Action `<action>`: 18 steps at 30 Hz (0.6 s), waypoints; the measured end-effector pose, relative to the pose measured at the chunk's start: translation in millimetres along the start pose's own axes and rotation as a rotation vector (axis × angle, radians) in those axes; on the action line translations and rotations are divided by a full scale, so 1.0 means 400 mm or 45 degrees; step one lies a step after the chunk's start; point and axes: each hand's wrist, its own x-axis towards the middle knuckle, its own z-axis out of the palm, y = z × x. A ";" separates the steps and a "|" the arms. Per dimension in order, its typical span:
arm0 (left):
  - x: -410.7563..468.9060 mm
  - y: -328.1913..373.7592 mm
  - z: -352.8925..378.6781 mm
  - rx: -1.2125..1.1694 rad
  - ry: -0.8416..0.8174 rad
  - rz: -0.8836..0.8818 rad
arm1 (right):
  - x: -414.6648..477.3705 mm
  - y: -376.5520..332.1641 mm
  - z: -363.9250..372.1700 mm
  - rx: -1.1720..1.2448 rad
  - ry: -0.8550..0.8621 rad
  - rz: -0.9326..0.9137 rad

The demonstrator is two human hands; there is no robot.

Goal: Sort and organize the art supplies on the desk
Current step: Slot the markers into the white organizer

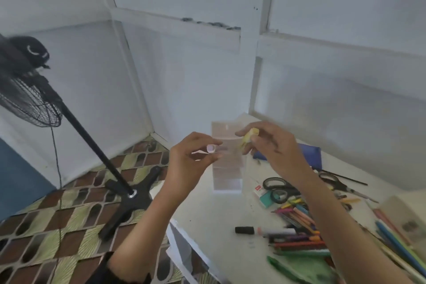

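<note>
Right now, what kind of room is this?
Probably a small room at home used for crafts: a white desk strewn with coloured pencils and scissors, a black pedestal fan on a patterned floor, and plain white walls.

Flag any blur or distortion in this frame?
Head view: left hand pinching a pale cap and right hand pinching a yellow object are motion-smeared; fan blurred; wall rails bow from the wide lens; light flat, no glare.
</note>
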 end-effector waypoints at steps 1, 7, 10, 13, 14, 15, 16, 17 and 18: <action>-0.003 -0.010 0.002 0.029 0.019 -0.003 | -0.003 0.012 0.012 -0.053 -0.038 -0.003; 0.003 -0.092 0.025 0.615 0.044 0.245 | -0.022 0.066 0.077 -0.128 -0.040 0.013; 0.012 -0.113 0.030 0.793 -0.080 0.310 | -0.018 0.088 0.099 -0.220 -0.067 0.055; 0.022 -0.119 0.030 0.777 -0.170 0.238 | -0.010 0.109 0.113 -0.287 -0.037 0.080; 0.023 -0.121 0.032 0.771 -0.186 0.242 | -0.008 0.111 0.116 -0.292 -0.005 0.102; 0.023 -0.123 0.035 0.772 -0.198 0.253 | -0.008 0.115 0.119 -0.286 0.030 0.128; 0.024 -0.123 0.037 0.769 -0.206 0.262 | -0.007 0.119 0.122 -0.285 0.061 0.152; 0.026 -0.123 0.038 0.765 -0.213 0.268 | -0.007 0.124 0.125 -0.288 0.079 0.177; 0.029 -0.120 0.037 0.767 -0.226 0.278 | -0.008 0.131 0.128 -0.295 0.083 0.201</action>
